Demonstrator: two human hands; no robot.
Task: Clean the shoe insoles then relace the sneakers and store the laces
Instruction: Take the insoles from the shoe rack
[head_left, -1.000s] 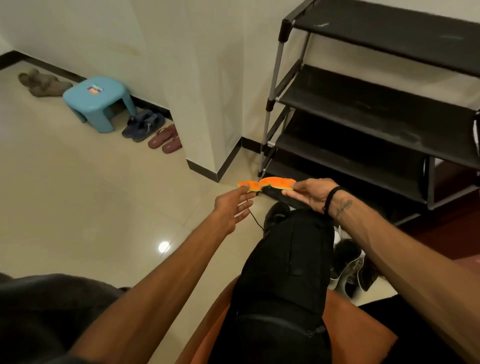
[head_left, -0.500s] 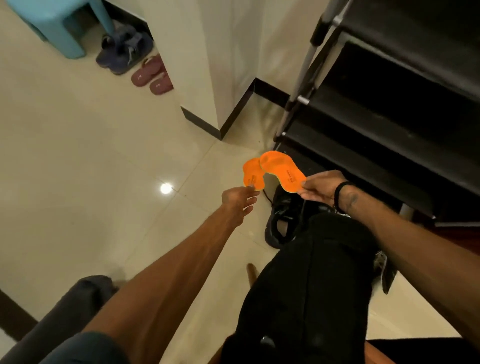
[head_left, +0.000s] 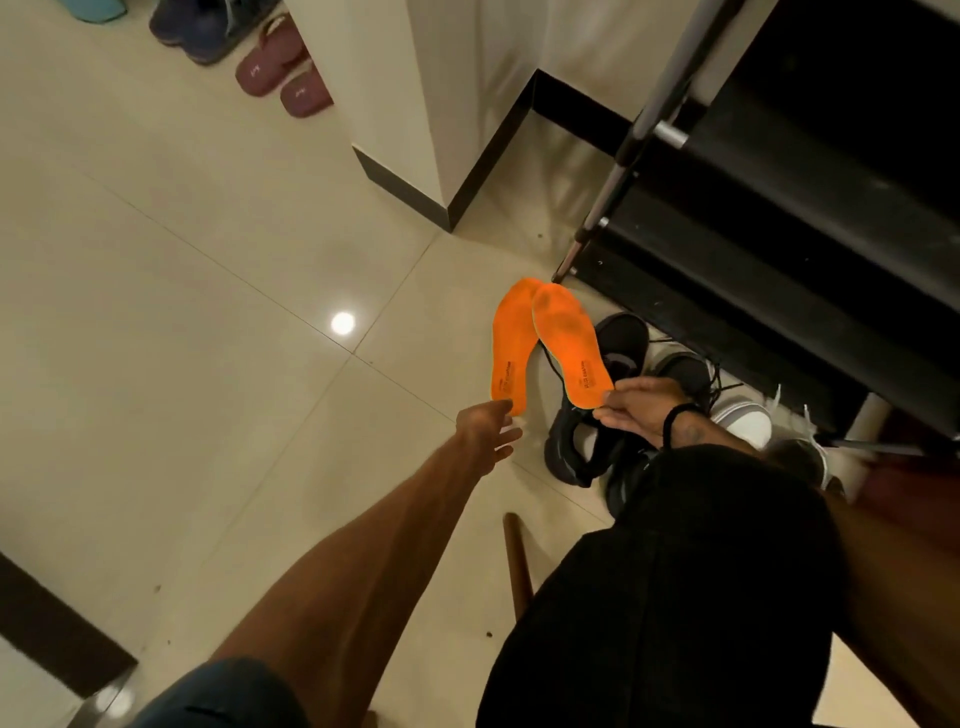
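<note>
Two orange insoles hang in front of me, but first the big stuff: the cream tiled floor (head_left: 182, 312) fills most of my view, with a bright lamp glare on it. On my right the black shoe rack (head_left: 779, 234) climbs out of frame, its grey metal post slanting down to the floor. A white wall corner (head_left: 415, 104) with a dark skirting stands between the rack and the far shoes.

My black-clad knee (head_left: 675, 597) blocks the lower right, and beside it a brown wooden leg pokes out, of what I cannot tell.

Down by the rack foot, the black sneakers (head_left: 587, 447) sit on the tiles, loose black laces (head_left: 722, 384) trailing over them; a white sneaker (head_left: 743, 421) lies just beside them under my right wrist.

Far off at the top, maroon slippers (head_left: 280, 67) and a pair of dark blue shoes (head_left: 208, 26) rest against the wall.

Now the insoles: the right insole (head_left: 569, 343) is pinched at its heel by my right hand (head_left: 639, 410), fingers curled on it, toe pointing up and away. The left insole (head_left: 511, 348) overlaps it at the toe; my left hand (head_left: 485, 426) reaches to its heel, fingers loosely spread, fingertips touching the heel edge. Whether that hand really grips it, I can't tell.
</note>
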